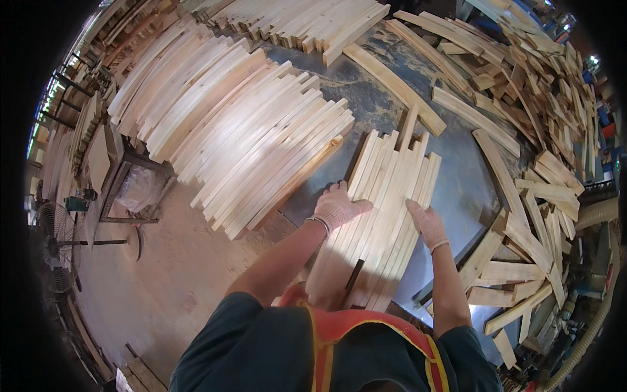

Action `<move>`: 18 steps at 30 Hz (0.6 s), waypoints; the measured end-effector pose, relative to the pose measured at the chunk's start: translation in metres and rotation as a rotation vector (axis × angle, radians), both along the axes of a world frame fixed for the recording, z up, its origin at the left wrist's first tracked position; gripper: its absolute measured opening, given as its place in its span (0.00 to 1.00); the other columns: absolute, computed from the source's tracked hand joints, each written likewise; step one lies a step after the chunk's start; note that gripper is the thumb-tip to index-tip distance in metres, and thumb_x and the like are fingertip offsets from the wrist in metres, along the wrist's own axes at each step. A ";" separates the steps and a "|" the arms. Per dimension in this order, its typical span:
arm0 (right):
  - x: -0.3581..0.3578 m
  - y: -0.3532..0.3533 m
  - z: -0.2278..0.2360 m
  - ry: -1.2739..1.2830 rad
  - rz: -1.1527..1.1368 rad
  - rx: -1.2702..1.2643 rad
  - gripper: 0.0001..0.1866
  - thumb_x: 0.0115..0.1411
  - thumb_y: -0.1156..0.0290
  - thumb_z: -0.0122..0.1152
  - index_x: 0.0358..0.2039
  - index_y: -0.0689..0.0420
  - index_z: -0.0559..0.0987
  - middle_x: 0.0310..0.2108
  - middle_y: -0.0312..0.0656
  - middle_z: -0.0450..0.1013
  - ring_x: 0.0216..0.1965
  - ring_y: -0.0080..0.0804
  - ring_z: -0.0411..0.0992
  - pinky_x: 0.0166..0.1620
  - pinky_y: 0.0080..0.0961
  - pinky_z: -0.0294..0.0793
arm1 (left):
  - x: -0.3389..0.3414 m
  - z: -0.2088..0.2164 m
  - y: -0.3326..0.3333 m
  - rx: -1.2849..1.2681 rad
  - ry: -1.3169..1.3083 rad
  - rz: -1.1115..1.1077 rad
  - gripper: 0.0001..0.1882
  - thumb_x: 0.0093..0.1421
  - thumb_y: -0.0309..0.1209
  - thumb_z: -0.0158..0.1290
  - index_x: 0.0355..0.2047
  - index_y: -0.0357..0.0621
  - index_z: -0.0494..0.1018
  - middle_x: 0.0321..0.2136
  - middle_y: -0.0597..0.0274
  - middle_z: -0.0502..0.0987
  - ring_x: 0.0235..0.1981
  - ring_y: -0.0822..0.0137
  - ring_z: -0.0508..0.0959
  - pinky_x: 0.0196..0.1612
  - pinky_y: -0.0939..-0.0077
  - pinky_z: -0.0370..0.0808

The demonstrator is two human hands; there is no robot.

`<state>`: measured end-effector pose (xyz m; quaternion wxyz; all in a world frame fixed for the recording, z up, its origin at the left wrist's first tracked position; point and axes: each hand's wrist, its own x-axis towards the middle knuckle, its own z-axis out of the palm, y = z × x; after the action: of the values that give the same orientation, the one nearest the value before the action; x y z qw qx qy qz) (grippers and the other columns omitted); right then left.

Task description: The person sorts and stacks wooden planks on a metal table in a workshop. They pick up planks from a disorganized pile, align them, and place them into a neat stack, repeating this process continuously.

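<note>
A bundle of pale wooden strips [385, 196] lies on the metal table in front of me, its near end close to my body. The strips run side by side with uneven far ends, and a dark gap shows between some near the bottom. My left hand [336, 208], in a knit glove, grips the bundle's left side, thumb on top. On the opposite side my right hand [428, 223], also gloved, presses against the outer strips. Its fingers are partly hidden beyond the edge. One longer strip [407, 127] sticks out past the far end.
A wide row of wooden strips [261, 137] stands to the left, with another row [300, 23] behind it. Loose offcuts [522, 85] heap up at the far right, and more boards [522, 261] lie near my right arm. The metal table [457, 176] carries sawdust. A fan [55, 242] stands far left.
</note>
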<state>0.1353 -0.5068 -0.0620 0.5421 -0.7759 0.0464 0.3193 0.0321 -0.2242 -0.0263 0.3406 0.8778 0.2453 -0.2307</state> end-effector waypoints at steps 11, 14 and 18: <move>0.020 -0.013 0.161 -0.477 -0.303 0.511 0.38 0.66 0.61 0.73 0.68 0.67 0.69 0.61 0.46 0.73 0.60 0.34 0.72 0.67 0.31 0.69 | 0.034 0.183 -0.024 -0.100 -0.564 0.067 0.59 0.54 0.55 0.68 0.76 0.37 0.53 0.71 0.35 0.61 0.69 0.39 0.68 0.71 0.57 0.68; 0.008 -0.005 0.245 -0.774 -0.334 0.391 0.38 0.65 0.57 0.73 0.67 0.64 0.69 0.56 0.42 0.75 0.58 0.32 0.72 0.67 0.32 0.68 | 0.037 0.229 -0.017 -0.111 -0.954 0.046 0.57 0.52 0.51 0.66 0.76 0.39 0.53 0.69 0.39 0.64 0.68 0.40 0.70 0.70 0.56 0.70; 0.003 -0.012 0.248 -0.824 -0.171 0.305 0.38 0.64 0.53 0.74 0.66 0.62 0.70 0.60 0.42 0.72 0.61 0.35 0.69 0.66 0.38 0.68 | 0.029 0.229 0.020 -0.123 -0.999 -0.017 0.55 0.54 0.50 0.66 0.76 0.43 0.53 0.70 0.43 0.64 0.66 0.41 0.73 0.67 0.55 0.74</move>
<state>0.1380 -0.5189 0.1856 0.6481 -0.7429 -0.1570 -0.0592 0.0606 -0.2040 0.2032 0.4657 0.8613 0.0313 0.2008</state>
